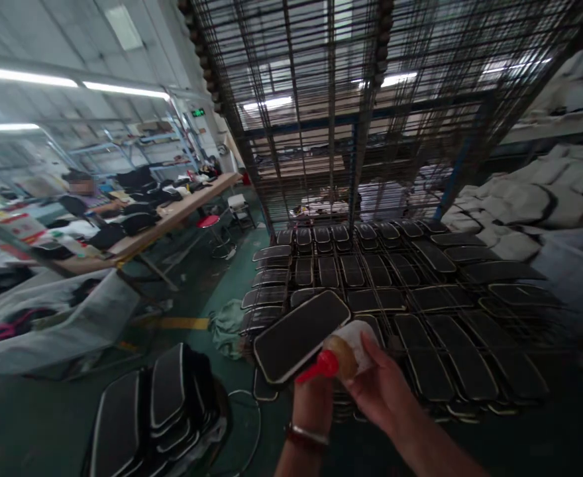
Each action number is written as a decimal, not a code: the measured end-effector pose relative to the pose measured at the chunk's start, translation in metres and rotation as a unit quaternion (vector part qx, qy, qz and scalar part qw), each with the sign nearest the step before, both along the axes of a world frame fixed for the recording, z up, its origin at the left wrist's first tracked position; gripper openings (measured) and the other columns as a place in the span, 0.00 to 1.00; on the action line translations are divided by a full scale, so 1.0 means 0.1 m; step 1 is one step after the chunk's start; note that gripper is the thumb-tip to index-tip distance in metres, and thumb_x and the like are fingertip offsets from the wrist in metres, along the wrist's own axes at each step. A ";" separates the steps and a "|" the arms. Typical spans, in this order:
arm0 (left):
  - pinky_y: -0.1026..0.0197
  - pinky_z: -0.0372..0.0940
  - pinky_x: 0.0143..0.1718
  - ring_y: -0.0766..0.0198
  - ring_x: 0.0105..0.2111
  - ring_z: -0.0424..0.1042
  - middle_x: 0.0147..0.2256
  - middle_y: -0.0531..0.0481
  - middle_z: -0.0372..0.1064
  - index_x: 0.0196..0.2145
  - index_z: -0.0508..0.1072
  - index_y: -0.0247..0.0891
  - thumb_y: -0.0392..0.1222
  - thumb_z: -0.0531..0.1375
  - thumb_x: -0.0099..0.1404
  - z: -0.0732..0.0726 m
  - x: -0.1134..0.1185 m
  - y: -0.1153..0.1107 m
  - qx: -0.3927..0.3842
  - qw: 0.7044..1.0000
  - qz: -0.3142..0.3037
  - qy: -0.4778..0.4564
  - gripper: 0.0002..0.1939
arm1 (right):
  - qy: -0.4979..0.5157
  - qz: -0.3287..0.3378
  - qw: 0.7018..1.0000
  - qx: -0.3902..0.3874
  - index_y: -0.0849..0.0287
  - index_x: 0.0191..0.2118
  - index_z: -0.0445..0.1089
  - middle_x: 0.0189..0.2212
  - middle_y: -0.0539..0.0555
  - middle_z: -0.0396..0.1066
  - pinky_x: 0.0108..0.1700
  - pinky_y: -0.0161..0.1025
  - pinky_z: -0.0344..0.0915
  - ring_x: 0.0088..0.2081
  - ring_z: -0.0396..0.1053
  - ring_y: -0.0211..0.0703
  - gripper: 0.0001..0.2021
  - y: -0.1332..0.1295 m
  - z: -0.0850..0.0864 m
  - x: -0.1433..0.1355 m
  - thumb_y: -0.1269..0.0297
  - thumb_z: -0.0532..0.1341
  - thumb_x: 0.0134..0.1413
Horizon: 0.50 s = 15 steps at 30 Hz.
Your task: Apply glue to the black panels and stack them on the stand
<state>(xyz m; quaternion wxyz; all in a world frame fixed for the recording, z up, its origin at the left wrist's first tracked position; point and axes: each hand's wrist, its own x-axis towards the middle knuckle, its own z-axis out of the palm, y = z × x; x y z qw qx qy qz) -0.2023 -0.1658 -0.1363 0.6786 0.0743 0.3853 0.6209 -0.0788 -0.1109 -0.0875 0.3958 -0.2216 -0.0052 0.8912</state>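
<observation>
A white glue-type bottle with a yellowish shoulder and a red nozzle lies in my right hand, whose fingers wrap round it. The nozzle points left and slightly down. Beyond my left hand, a dark oblong panel with a pale edge is tilted up. My left hand is at its lower edge, partly behind the red nozzle; its fingertips are hidden, and it seems to hold the panel. Many similar dark panels lie in rows on the wire rack just past my hands.
Tall wire racks rise above the panels. At the lower left stands a stack of dark panels. A green cloth lies on the floor. Further left are a long table, a red stool and a seated person. White sacks fill the right.
</observation>
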 end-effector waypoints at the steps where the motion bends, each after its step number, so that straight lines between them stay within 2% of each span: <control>1: 0.47 0.59 0.69 0.47 0.70 0.63 0.62 0.41 0.77 0.53 0.81 0.48 0.49 0.70 0.65 -0.02 -0.05 -0.11 0.006 0.999 0.041 0.019 0.19 | -0.002 0.012 1.000 0.010 0.58 0.43 0.80 0.41 0.55 0.85 0.34 0.37 0.80 0.39 0.84 0.47 0.17 0.03 0.02 0.08 0.61 0.81 0.51; 2: 0.49 0.60 0.68 0.47 0.70 0.64 0.58 0.42 0.79 0.50 0.83 0.49 0.46 0.72 0.62 -0.01 -0.12 -0.23 0.005 0.997 0.074 0.037 0.17 | -0.008 0.026 0.999 0.028 0.57 0.45 0.80 0.42 0.55 0.85 0.38 0.38 0.81 0.40 0.84 0.47 0.16 0.07 0.03 0.17 0.61 0.80 0.52; 4: 0.46 0.64 0.65 0.44 0.65 0.71 0.50 0.42 0.84 0.44 0.85 0.47 0.44 0.73 0.60 0.07 -0.36 -0.44 -0.015 0.993 0.099 0.058 0.14 | -0.024 0.063 0.995 0.075 0.56 0.47 0.80 0.45 0.56 0.85 0.44 0.41 0.82 0.43 0.84 0.48 0.16 0.17 0.07 0.35 0.60 0.78 0.55; 6: 0.48 0.69 0.58 0.47 0.52 0.81 0.43 0.43 0.86 0.41 0.85 0.42 0.45 0.70 0.65 0.27 -0.66 -0.57 -0.055 0.994 0.058 0.078 0.08 | -0.036 0.104 0.987 0.116 0.57 0.49 0.79 0.46 0.57 0.84 0.47 0.44 0.82 0.44 0.84 0.49 0.18 0.26 0.13 0.49 0.58 0.77 0.57; 7: 0.51 0.72 0.54 0.50 0.46 0.83 0.40 0.42 0.86 0.40 0.85 0.39 0.46 0.68 0.67 0.39 -0.80 -0.58 -0.059 0.995 0.044 0.073 0.09 | -0.041 0.122 0.983 0.129 0.58 0.50 0.79 0.46 0.57 0.84 0.48 0.45 0.82 0.44 0.84 0.49 0.19 0.30 0.16 0.54 0.57 0.78 0.56; 9: 0.51 0.76 0.43 0.51 0.37 0.84 0.37 0.37 0.85 0.40 0.85 0.32 0.49 0.67 0.68 0.67 -1.03 -0.50 -0.060 0.996 -0.005 0.061 0.15 | -0.050 0.152 0.977 0.143 0.59 0.51 0.79 0.46 0.57 0.84 0.48 0.45 0.81 0.45 0.83 0.49 0.22 0.36 0.23 0.60 0.58 0.79 0.53; 10: 0.50 0.77 0.40 0.48 0.37 0.84 0.40 0.34 0.85 0.42 0.85 0.30 0.48 0.68 0.67 0.82 -1.10 -0.43 -0.054 0.996 -0.037 0.060 0.17 | -0.057 0.164 0.974 0.148 0.60 0.51 0.79 0.46 0.58 0.84 0.49 0.45 0.81 0.45 0.83 0.49 0.23 0.39 0.26 0.61 0.58 0.80 0.52; 11: 0.51 0.78 0.41 0.49 0.39 0.84 0.41 0.33 0.85 0.44 0.84 0.30 0.46 0.69 0.67 0.95 -1.14 -0.35 -0.038 0.992 -0.072 0.098 0.15 | -0.063 0.175 0.970 0.154 0.60 0.50 0.78 0.45 0.58 0.84 0.49 0.46 0.80 0.45 0.83 0.50 0.22 0.40 0.29 0.61 0.58 0.80 0.52; 13: 0.57 0.77 0.36 0.53 0.36 0.84 0.39 0.37 0.85 0.43 0.84 0.32 0.38 0.72 0.62 1.18 -1.11 -0.19 -0.028 0.979 -0.117 0.166 0.12 | -0.076 0.197 0.963 0.168 0.61 0.48 0.78 0.43 0.58 0.83 0.48 0.49 0.80 0.43 0.83 0.51 0.21 0.41 0.32 0.58 0.58 0.79 0.53; 15: 0.59 0.77 0.33 0.54 0.33 0.83 0.38 0.39 0.85 0.41 0.83 0.33 0.30 0.74 0.56 1.32 -1.01 -0.06 -0.027 0.966 -0.146 0.214 0.14 | -0.086 0.207 0.958 0.179 0.61 0.47 0.78 0.40 0.57 0.83 0.47 0.51 0.80 0.41 0.82 0.51 0.21 0.40 0.32 0.54 0.57 0.79 0.53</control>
